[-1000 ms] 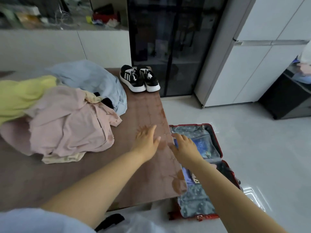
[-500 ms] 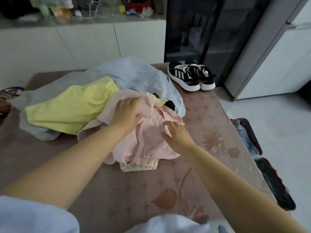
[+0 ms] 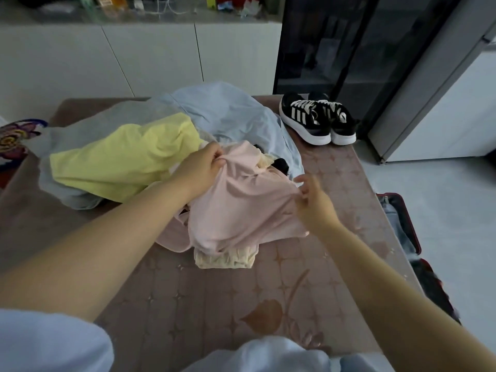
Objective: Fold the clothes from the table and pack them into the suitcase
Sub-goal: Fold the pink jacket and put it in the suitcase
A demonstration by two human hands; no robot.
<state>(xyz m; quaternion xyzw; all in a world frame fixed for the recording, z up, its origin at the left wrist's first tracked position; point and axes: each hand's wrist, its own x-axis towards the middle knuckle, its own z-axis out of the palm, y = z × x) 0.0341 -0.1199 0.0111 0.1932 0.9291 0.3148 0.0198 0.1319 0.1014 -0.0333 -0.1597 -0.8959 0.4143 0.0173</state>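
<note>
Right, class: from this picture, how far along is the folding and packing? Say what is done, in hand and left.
Done: nothing looks folded; the suitcase lies open, mostly out of view. In hand: left hand and right hand pinch the pink top on the table. Left: the yellow top, blue shirt and cream garment, all heaped unfolded.

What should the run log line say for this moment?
phase: pick garment | left hand: grips pink garment top | right hand: pinches its right edge | suitcase: open on floor

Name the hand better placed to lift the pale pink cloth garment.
Left. The left hand grips a bunched fold atop the pale pink cloth garment; the right hand merely pinches its edge.
</note>
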